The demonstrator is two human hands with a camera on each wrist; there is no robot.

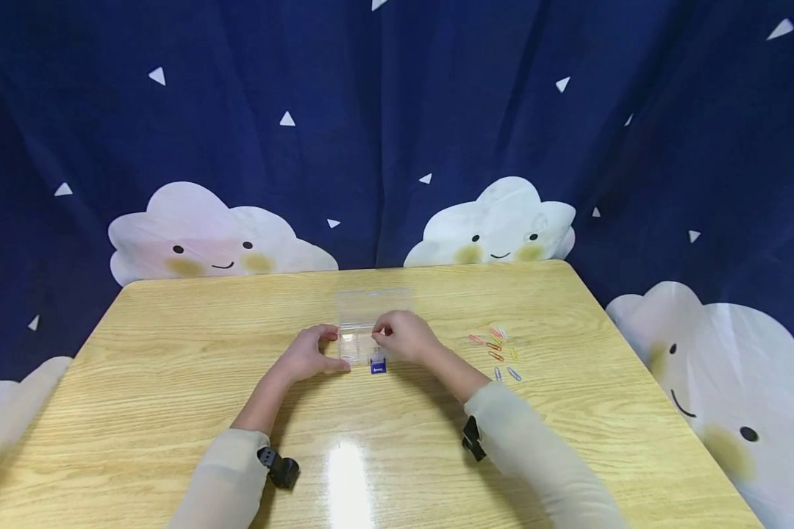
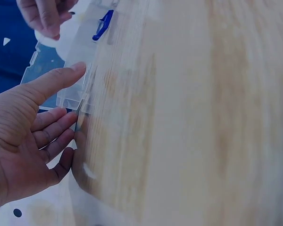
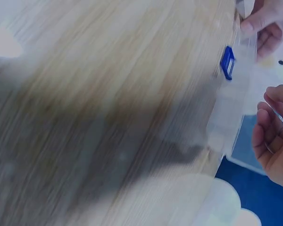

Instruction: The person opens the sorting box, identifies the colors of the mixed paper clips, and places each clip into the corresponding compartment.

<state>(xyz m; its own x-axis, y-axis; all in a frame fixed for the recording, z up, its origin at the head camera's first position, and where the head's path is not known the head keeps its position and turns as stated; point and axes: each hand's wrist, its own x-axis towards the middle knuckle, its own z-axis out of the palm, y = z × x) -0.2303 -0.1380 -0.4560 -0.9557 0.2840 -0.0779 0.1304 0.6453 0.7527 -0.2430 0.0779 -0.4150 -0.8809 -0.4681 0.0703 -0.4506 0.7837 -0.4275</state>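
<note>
Two hands are in view, one left hand [image 1: 307,354] and one right hand [image 1: 403,336], with two pale sleeves [image 1: 221,477] and two black wrist cameras [image 1: 281,469]. There is one clear plastic box [image 1: 348,351] with one transparent lid [image 1: 373,305] and one blue latch [image 1: 378,366]; its compartments are too faint to count. About eight paper clips [image 1: 495,355] lie on the one table [image 1: 172,382], including two blue ones and one yellow; overlap blurs the exact number. Behind are one navy curtain [image 1: 344,162], four white clouds [image 1: 490,220] and twelve white triangles [image 1: 287,119].
</note>
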